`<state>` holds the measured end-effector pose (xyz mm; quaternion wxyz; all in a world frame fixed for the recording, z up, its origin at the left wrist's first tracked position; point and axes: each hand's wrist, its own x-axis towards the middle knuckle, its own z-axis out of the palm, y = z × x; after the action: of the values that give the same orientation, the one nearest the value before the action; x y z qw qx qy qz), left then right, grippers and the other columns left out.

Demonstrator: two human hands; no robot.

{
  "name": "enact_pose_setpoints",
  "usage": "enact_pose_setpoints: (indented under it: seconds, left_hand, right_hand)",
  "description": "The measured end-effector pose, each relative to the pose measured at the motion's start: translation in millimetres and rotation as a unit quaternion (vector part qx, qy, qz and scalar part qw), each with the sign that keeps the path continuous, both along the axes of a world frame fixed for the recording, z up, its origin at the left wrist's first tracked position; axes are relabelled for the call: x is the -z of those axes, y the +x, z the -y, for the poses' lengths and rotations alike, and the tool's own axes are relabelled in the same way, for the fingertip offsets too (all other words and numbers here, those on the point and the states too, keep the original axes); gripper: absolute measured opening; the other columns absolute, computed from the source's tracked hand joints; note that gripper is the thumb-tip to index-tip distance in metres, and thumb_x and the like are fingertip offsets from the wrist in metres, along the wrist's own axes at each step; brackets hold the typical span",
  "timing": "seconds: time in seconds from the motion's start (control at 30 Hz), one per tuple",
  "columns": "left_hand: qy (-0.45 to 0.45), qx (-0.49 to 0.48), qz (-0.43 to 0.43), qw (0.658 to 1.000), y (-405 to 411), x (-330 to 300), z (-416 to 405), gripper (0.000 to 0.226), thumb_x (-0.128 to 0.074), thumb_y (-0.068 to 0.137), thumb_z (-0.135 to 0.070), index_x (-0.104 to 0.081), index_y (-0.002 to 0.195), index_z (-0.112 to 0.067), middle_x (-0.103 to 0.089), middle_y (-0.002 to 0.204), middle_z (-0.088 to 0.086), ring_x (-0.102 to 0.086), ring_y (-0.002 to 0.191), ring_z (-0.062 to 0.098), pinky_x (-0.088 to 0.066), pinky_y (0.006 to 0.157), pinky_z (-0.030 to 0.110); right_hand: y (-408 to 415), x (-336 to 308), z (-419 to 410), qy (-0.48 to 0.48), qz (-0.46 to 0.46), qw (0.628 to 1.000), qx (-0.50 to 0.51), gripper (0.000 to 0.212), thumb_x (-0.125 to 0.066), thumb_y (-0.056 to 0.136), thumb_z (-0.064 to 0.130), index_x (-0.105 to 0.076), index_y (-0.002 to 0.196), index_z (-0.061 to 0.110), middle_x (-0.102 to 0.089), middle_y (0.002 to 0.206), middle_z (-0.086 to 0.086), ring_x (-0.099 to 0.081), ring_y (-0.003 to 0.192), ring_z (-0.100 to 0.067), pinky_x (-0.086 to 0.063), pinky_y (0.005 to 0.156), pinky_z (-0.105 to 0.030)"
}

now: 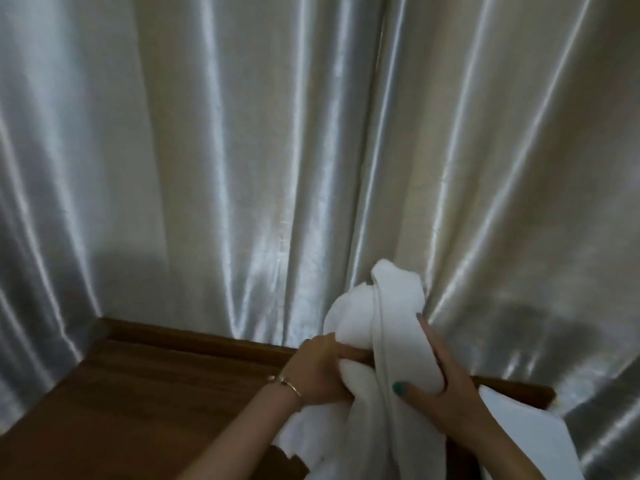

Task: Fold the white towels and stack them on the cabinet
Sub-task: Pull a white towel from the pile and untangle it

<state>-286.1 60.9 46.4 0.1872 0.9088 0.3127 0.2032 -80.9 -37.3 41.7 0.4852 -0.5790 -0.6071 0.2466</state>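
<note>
Both my hands are closed on one bunched white towel [384, 327], held just above the cabinet [138, 393]: left hand [317, 370] clutching its lower bulge, right hand [440, 379] spread along its side. Judged early: this towel is unfolded, and no finished stack shows on the wood. More white cloth [512, 424] lies at right, state unclear; no containers visible.

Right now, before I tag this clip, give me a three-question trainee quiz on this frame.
1. True or false: the bunched white towel is already folded flat.
2. Which hand wears the thin gold bracelet?
3. Behind the brown wooden cabinet top hangs: A) shiny silver curtain B) mirror C) bare wall

Key: 1 false; both the left hand and right hand grip it, still crumpled. 2 left. 3 A.
</note>
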Motion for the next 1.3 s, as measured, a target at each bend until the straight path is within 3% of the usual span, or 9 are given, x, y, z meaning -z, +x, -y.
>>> enact_pose_setpoints:
  seconds: [0.17,0.3,0.5,0.7,0.8,0.9,1.03,1.17,1.3]
  left_hand:
    - [0.001,-0.005,0.005,1.000,-96.2,-5.9,-8.2,0.065,-0.060,0.071,-0.050,-0.024,0.123,-0.062,-0.049,0.137,-0.010,-0.050,0.123,0.013,-0.045,0.099,0.032]
    - [0.009,-0.048,-0.012,0.999,-174.9,3.7,-43.1,0.088,-0.057,0.069,-0.054,0.000,0.136,-0.061,-0.042,0.146,-0.001,-0.049,0.126,0.022,-0.046,0.099,0.037]
    - [0.014,-0.116,0.039,0.992,-300.1,23.9,-120.1,0.129,-0.074,0.071,-0.036,0.042,0.125,-0.051,-0.061,0.122,0.018,-0.065,0.095,0.035,-0.052,0.080,0.039]
    - [-0.006,-0.152,0.084,0.985,-390.1,45.6,-173.2,0.102,-0.061,0.071,-0.052,-0.003,0.150,-0.019,-0.048,0.139,0.004,-0.058,0.111,0.023,-0.048,0.090,0.032]
    - [-0.047,-0.198,0.093,0.975,-411.8,59.8,-193.3,0.072,-0.063,0.073,-0.044,-0.035,0.132,-0.013,-0.058,0.119,0.008,-0.062,0.101,0.028,-0.047,0.075,0.031]
    - [-0.070,-0.215,0.091,0.970,-422.0,92.0,-215.2,0.063,-0.051,0.078,-0.050,-0.046,0.123,-0.005,-0.059,0.117,0.014,-0.060,0.104,0.026,-0.051,0.087,0.040]
    - [-0.082,-0.238,0.062,0.966,-437.1,131.4,-245.9,0.040,-0.060,0.085,-0.012,-0.053,0.123,0.001,-0.059,0.119,0.007,-0.053,0.107,0.013,-0.045,0.095,0.026]
    - [-0.112,-0.229,-0.063,0.965,-455.1,210.9,-265.1,0.035,-0.089,0.048,-0.021,-0.070,0.078,-0.019,-0.071,0.078,0.000,-0.069,0.070,0.015,-0.057,0.063,0.024]
    - [-0.079,-0.193,-0.172,0.963,-458.1,272.1,-280.5,0.061,-0.091,0.031,-0.029,-0.071,0.089,-0.025,-0.073,0.086,-0.005,-0.072,0.076,0.017,-0.059,0.068,0.038]
  right_hand:
    - [-87.3,-0.1,-31.1,-0.036,0.046,0.995,-0.081,0.099,-0.077,0.059,0.062,-0.009,0.129,0.076,-0.007,0.152,0.039,-0.009,0.144,0.007,-0.022,0.115,-0.028]
    - [-175.0,-0.3,-69.1,-0.016,0.075,0.990,-0.116,0.112,-0.070,0.054,0.077,0.005,0.137,0.067,-0.002,0.150,0.041,-0.010,0.138,0.018,-0.025,0.104,-0.004]
    - [-302.2,26.0,-134.5,0.012,0.091,0.990,-0.110,0.115,-0.077,0.078,0.015,0.006,0.128,0.075,-0.003,0.131,0.060,-0.018,0.122,0.032,-0.033,0.089,0.005]
    - [-392.9,38.3,-190.5,0.046,0.190,0.974,-0.115,0.098,-0.065,0.088,0.015,0.003,0.139,0.064,-0.014,0.155,0.021,-0.025,0.138,0.004,-0.037,0.105,-0.018]
    - [-415.2,44.3,-218.7,0.107,0.259,0.950,-0.137,0.084,-0.060,0.092,0.016,-0.006,0.150,0.045,-0.007,0.162,0.000,-0.015,0.145,0.000,-0.027,0.108,-0.009]
    - [-421.9,66.5,-253.6,0.122,0.335,0.919,-0.166,0.078,-0.062,0.091,0.016,-0.017,0.152,0.033,-0.010,0.161,-0.009,-0.019,0.148,-0.020,-0.031,0.115,-0.030]
    - [-422.6,115.4,-287.3,0.059,0.466,0.861,-0.196,0.089,-0.069,0.084,0.016,-0.015,0.151,0.041,-0.015,0.161,-0.010,-0.018,0.147,-0.029,-0.023,0.117,-0.045]
    - [-422.1,158.3,-294.3,-0.074,0.494,0.825,-0.264,0.068,-0.045,0.089,0.039,-0.007,0.144,0.054,0.008,0.158,0.008,-0.004,0.147,-0.014,-0.013,0.119,-0.040]
    - [-424.0,189.2,-302.0,-0.180,0.482,0.816,-0.263,0.089,-0.060,0.085,0.035,0.006,0.136,0.064,0.015,0.158,0.012,-0.006,0.149,-0.013,-0.016,0.119,-0.041]
